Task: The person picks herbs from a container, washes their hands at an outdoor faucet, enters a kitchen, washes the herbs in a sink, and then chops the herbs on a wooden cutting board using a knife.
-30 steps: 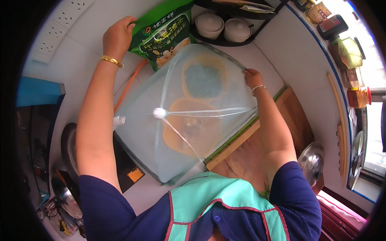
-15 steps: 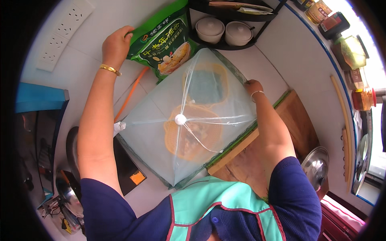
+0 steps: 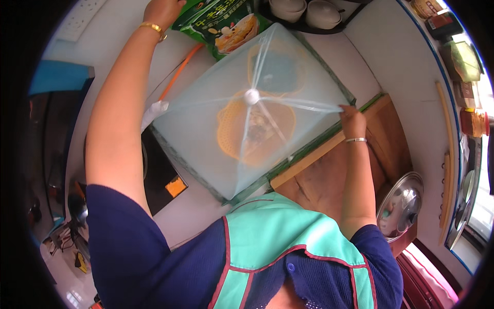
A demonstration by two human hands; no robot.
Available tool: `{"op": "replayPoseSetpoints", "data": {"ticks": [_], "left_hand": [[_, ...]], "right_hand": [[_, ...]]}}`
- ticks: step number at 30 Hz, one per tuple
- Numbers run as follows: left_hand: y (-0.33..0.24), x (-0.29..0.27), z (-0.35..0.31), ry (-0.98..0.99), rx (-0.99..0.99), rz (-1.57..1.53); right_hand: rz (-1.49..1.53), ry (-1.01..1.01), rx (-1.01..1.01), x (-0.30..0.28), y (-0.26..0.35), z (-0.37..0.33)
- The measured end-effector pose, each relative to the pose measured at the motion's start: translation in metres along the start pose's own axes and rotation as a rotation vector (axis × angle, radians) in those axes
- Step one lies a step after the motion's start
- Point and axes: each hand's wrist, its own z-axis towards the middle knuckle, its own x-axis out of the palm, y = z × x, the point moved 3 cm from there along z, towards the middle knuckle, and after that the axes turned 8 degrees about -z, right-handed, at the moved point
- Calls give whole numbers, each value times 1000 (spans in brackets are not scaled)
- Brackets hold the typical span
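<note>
My left hand (image 3: 163, 12), partly cut off by the upper edge, grips the left side of a green food bag (image 3: 216, 23) with a bowl of food pictured on it. A pale blue mesh food cover (image 3: 195, 131) with a white hub and dark green edging spreads over the counter. Through the mesh show a yellow-orange basket (image 3: 224, 136) with something inside that I cannot make out, and a second basket (image 3: 278, 69) with a blue-green inside. My right hand (image 3: 353, 121) pinches the cover's right corner, above the wooden board.
A thick wooden chopping board (image 3: 319, 183) lies to the right, a glass pot lid (image 3: 400, 208) beside it. Two white lidded pots (image 3: 323, 14) stand on a black rack. Jars (image 3: 474, 122) line the right-hand sill. An orange hose (image 3: 180, 72) runs on the left near a black hob (image 3: 160, 177).
The view has shifted, so the cover and bag sit higher in the picture. My right hand has moved down along the cover's edge to its right corner. My left hand still holds the bag.
</note>
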Motion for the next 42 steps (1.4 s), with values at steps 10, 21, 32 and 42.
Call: {"op": "replayPoseSetpoints", "data": {"ticks": [10,21,32,42], "left_hand": [[1,10,-7,-8,28,-45],[-28,4,-11,19,-51,-137],[-17,2,-4,-9,-92,-108],[11,7,12,-104,-260,-159]], "right_hand": [[-112,-127,-284,-49,64,-41],[-52,1033,-826,-1,187,-163],[197,799,-656,120,227,-151],[272,867,-547,72,191,-186]]}}
